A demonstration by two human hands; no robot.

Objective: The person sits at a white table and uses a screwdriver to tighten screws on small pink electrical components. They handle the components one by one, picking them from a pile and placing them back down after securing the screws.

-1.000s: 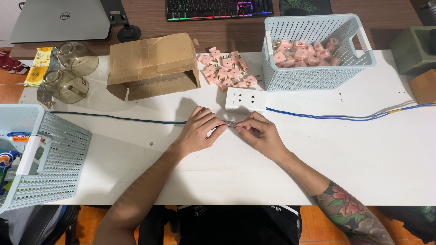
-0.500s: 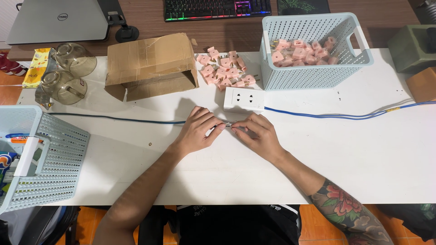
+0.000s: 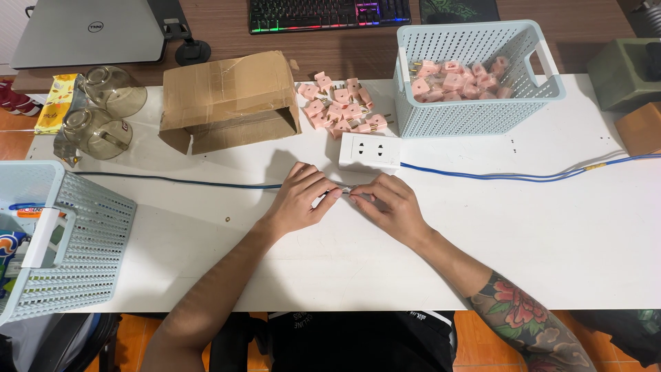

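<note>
My left hand [image 3: 299, 196] and right hand [image 3: 389, 203] meet mid-table, fingers pinched narrow on a small pale part [image 3: 346, 191] just before the white socket block [image 3: 370, 150]. It looks light, rigid and easily dropped; I judge grip belongs at its sides.

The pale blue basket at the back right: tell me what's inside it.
The pale blue basket holds a heap of pink plugs with metal prongs. Its slotted walls cover the lower layers, so the basket floor stays hidden.
</note>
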